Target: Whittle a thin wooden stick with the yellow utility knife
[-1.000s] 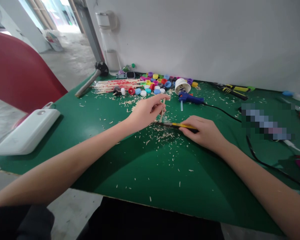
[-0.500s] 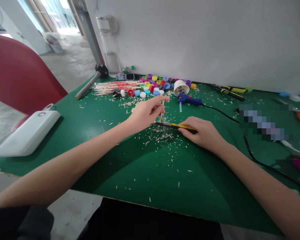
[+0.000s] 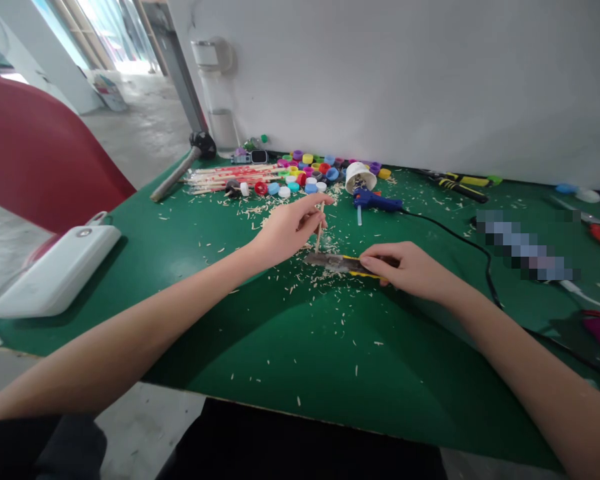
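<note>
The place was, as it seemed, a craft workshop, because on the green table (image 3: 405, 380) lay a blue glue gun (image 3: 377, 200), a hammer (image 3: 186, 163), a tool with yellow-and-black handles (image 3: 463, 189), many coloured caps (image 3: 333, 174) and scattered wood shavings (image 3: 261, 209), and the floor (image 3: 135, 100) was of bare concrete.

Behind the green table (image 3: 190, 340) rises a pale wall (image 3: 405, 80). Left of the table stand a red chair (image 3: 40, 147) and grey floor (image 3: 140, 107); beyond it, a bright opening (image 3: 120, 33), possibly a window.
</note>
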{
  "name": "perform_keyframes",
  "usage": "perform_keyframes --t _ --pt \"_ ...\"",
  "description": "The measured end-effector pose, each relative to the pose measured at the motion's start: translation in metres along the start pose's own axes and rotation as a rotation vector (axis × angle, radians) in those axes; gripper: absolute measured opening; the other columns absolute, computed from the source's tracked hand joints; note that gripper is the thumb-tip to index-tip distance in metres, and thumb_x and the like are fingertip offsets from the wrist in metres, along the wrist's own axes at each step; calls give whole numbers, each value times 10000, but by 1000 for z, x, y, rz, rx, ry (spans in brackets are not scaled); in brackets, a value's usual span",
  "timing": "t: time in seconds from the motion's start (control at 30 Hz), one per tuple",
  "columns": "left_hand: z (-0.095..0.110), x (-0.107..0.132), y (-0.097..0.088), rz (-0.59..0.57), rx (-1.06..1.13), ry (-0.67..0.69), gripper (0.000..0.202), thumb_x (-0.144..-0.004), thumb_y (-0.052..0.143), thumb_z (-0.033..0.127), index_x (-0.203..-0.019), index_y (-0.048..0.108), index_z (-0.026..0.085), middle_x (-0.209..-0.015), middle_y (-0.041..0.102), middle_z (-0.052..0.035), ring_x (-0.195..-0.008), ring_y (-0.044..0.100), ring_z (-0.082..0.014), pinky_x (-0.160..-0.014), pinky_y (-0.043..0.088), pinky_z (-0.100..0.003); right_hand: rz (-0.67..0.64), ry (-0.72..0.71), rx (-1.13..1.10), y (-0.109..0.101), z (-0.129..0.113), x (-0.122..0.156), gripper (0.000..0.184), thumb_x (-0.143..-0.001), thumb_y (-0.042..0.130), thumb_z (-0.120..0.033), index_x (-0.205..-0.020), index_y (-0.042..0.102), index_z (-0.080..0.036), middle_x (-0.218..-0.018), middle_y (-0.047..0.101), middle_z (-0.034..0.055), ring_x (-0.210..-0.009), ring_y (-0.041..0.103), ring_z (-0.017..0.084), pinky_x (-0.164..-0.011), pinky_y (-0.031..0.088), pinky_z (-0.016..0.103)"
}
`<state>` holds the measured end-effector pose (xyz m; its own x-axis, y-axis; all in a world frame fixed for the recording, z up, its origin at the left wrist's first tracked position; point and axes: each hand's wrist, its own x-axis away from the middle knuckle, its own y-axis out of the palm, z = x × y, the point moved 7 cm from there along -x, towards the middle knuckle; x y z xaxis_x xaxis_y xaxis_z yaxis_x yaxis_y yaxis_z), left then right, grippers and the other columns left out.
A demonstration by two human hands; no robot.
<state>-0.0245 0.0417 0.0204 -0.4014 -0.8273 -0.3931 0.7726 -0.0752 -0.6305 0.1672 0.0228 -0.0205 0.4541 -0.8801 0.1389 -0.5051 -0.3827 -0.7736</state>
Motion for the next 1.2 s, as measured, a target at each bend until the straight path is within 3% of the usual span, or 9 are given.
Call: perform_keyframes --t 0.1,0.27,0.47,0.6,0.8,1.0,1.2 --pt "1 0 0 -8 -8 0 346 -934 387 192 -1255 516 209 -826 694 -11 -634 591 -69 -598 462 -199 -104 63 -27 3 -4 4 415 -890 440 -572 -873 659 -221 -678 603 8 -536 563 120 -490 381 261" --pt "4 2 1 -10 3 -9 366 -938 396 204 -1287 504 215 -811 698 -13 -567 560 -64 -528 442 -195 -130 153 -23 3 -2 5 435 -879 433 -605 -855 646 -226 -691 577 8 -513 548 109 -438 355 244" --pt "10 5 6 0 37 55 353 -931 410 188 -1281 452 169 -814 692 -18 -752 643 -91 -640 490 -210 -207 234 -68 4 1 9 454 -862 431 -646 -906 640 -245 -751 559 17 -569 588 131 -392 345 228" --pt "5 5 3 32 26 19 297 -925 416 183 -1222 411 173 -797 688 -6 -712 637 -89 -622 476 -224 -227 249 -82 2 2 11 461 -865 418 -650 -946 645 -257 -781 572 20 -568 577 124 -388 365 225" --pt "5 5 4 8 -5 17 248 -929 413 195 -1177 429 194 -811 680 -7 -684 619 -85 -610 459 -231 -285 280 -159 3 9 13 434 -871 434 -617 -969 645 -251 -732 611 25 -478 515 101 -330 324 205" --pt "6 5 5 -5 -9 26 264 -923 411 186 -1187 433 195 -806 678 -9 -687 609 -86 -603 455 -227 -407 324 -350 11 15 20 438 -862 462 -623 -839 643 -224 -619 545 -1 -412 408 71 -308 282 190" --pt "3 5 5 -29 -1 28 269 -935 404 206 -1203 424 195 -820 676 -12 -667 595 -80 -593 451 -219 -486 414 -557 19 16 26 427 -875 477 -594 -948 665 -218 -592 467 -34 -371 296 32 -298 226 161"
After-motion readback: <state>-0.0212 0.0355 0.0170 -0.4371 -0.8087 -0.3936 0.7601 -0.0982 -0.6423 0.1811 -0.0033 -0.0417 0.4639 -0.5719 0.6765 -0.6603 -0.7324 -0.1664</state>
